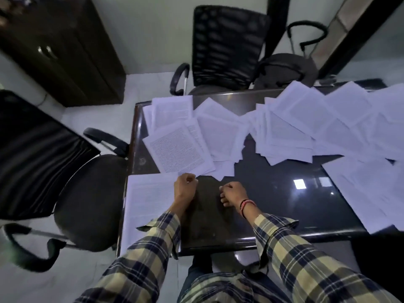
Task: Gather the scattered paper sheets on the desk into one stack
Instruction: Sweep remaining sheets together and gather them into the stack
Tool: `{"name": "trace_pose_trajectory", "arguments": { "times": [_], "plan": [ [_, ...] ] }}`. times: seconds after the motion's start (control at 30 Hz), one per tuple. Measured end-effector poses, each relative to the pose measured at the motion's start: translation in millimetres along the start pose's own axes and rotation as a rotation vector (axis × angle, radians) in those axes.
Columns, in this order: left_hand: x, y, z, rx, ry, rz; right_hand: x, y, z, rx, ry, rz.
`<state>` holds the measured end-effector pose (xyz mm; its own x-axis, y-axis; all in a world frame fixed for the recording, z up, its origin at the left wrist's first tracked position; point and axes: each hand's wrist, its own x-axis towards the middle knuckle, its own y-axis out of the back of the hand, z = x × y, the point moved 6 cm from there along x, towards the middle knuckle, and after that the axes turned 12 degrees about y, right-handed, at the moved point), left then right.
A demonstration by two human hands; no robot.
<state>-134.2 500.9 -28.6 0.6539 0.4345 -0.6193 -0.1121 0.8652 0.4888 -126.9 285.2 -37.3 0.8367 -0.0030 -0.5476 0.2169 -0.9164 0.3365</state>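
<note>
Sheets lie unstacked across the desk (pixel 273 193): one sheet (pixel 148 200) at its left edge, the left hand (pixel 184 185) and right hand (pixel 232 193) fisted, empty, mid-desk; scattered sheets (pixel 295 127) beyond. Gathering not begun.

Both arms reach forward over the near edge of the desk (pixel 284 215), each in a long plaid sleeve with its cuff unbuttoned and flaring at the wrist. The left hand (pixel 184 185) lies farther in from that edge than the right, its fingers curled into a loose fist with the knuckles up; nothing shows inside the grip. The right hand (pixel 232 193) sits beside it, a little nearer the desk's edge, also curled into a fist, thumb side turned toward the left hand. A red thread band (pixel 243 207) circles the right wrist just ahead of the cuff. The two fists stay apart, not touching.
</note>
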Motion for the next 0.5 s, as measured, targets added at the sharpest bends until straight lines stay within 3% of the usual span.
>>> {"name": "trace_pose_trajectory", "arguments": {
  "times": [0.2, 0.5],
  "plan": [
    [-51.6, -125.6, 58.1, 0.079, -0.065, -0.186, -12.7, 127.5, 41.6, 0.162, 0.004, 0.123],
    [-165.0, -298.6, 127.1, -0.158, 0.045, -0.474, -48.8, 330.3, 119.8, 0.340, 0.018, 0.296]
  ]
}}
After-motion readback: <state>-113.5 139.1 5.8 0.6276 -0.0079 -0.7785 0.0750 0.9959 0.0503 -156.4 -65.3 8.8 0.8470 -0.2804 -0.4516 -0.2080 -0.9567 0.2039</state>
